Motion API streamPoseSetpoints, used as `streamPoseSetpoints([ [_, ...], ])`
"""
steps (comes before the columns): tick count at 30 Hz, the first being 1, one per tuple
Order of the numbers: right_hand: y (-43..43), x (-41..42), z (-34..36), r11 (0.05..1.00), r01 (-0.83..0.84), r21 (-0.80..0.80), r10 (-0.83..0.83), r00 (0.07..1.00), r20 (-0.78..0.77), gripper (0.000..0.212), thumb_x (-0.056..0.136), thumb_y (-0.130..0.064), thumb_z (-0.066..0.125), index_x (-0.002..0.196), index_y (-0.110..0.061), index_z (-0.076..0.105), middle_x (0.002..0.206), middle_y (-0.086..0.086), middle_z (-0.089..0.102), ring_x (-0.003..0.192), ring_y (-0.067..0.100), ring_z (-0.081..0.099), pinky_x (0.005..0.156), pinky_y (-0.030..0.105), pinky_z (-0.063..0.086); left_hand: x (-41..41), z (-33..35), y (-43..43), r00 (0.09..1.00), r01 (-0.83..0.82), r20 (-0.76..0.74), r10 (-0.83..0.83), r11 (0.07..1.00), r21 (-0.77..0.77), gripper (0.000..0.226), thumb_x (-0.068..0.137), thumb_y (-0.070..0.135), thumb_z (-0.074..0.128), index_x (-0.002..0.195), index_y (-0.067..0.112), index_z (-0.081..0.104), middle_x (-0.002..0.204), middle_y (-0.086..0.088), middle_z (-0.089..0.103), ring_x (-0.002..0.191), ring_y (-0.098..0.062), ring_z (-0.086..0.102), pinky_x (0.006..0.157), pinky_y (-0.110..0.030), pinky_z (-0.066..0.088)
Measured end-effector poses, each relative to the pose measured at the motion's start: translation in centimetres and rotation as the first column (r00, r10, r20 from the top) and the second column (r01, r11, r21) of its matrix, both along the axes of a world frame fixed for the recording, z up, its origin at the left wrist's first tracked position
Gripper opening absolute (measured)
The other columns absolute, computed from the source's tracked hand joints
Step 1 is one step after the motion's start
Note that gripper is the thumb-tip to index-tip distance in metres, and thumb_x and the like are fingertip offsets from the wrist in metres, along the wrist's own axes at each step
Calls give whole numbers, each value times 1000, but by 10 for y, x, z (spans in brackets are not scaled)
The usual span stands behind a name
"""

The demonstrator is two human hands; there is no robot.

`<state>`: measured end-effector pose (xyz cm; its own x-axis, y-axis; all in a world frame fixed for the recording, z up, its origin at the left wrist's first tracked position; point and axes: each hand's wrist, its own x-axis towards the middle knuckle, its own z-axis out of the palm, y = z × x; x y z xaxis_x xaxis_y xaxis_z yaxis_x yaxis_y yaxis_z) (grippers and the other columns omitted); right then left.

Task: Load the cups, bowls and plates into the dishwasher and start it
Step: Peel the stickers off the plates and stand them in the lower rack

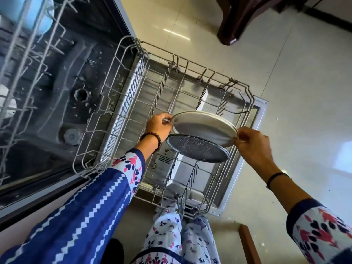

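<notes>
White plate point(203, 128): held level-ish and slightly tilted above the middle of the lower rack point(133, 92), not yet set between the tines.
Left hand point(159, 126): fingers curled on the plate's left rim, gripping it.
Right hand point(251, 143): thumb and fingers pinching the opposite rim.
Dark speckled plate point(198, 150): just beneath the white one and overlapping it. It may be standing in the rack or be carried along with the white one; the view does not settle which.
Lower rack position: pulled out over the open door point(261, 111), otherwise showing bare wire.
Upper rack point(28, 54): carries a pale blue item point(38, 14), too blurred to name.
Handling: the white plate looks rigid, smooth and breakable, probably ceramic and moderately heavy. A glazed rim can slip, so two opposite rim holds suit it. For slotting upright, hold by the top edge so the lower edge drops freely between tines without knocking the dark plate.
Writing: no brand, label or lettering is readable on the plates, rack or door.
</notes>
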<state>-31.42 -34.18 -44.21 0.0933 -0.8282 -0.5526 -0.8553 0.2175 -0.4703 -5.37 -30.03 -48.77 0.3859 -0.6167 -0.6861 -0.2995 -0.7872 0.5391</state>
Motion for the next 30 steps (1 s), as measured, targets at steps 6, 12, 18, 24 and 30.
streamPoseSetpoints([
  [6, 2, 11, -3, 998, -57, 26, 56, 998, 25, 19, 91, -8, 69, 110, -8, 72, 100, 6, 71, 90, 13, 60, 74, 12, 38, -1, 1, 5, 999, 38, -32, -38, 999, 3, 27, 86, 0, 63, 109, 12, 70, 106, -6, 71, 94, -14, 64, 78, -20, 48],
  [12, -5, 20, 3, 996, -92, 12, 91, 995, 51, 26, 89, -7, 72, 114, -7, 69, 107, 6, 71, 94, 13, 62, 71, 3, 37, -3, 8, 11, 1000, 12, -17, -13, 999, -33, 31, 87, 2, 63, 117, 12, 67, 112, -3, 70, 104, -16, 64, 90, -24, 50],
  [18, -12, 39, 30, 966, -235, -111, 239, 971, 25, 31, 88, -7, 72, 118, -6, 66, 117, 8, 69, 99, 10, 58, 82, 19, 44, -9, 45, 20, 995, -101, -34, 98, 987, -128, 31, 90, -1, 58, 116, 14, 65, 110, 2, 66, 95, -9, 60, 76, -12, 46],
  [24, -2, 68, 82, 929, -331, -167, 349, 933, 90, 26, 89, -12, 73, 114, -11, 68, 108, -1, 69, 91, 7, 63, 75, 10, 51, -25, 106, 42, 979, -194, -100, 176, 958, -212, 27, 90, 0, 58, 112, 15, 66, 103, 9, 62, 95, -8, 59, 79, -15, 50],
  [30, 37, 99, 160, 871, -455, -185, 487, 847, 211, 16, 90, -8, 70, 105, -12, 69, 92, -8, 66, 79, -1, 60, 64, -2, 44, -31, 179, 89, 952, -303, -137, 275, 913, -274, 29, 89, -2, 58, 107, 18, 68, 108, 6, 66, 101, -7, 60, 90, -25, 52],
])
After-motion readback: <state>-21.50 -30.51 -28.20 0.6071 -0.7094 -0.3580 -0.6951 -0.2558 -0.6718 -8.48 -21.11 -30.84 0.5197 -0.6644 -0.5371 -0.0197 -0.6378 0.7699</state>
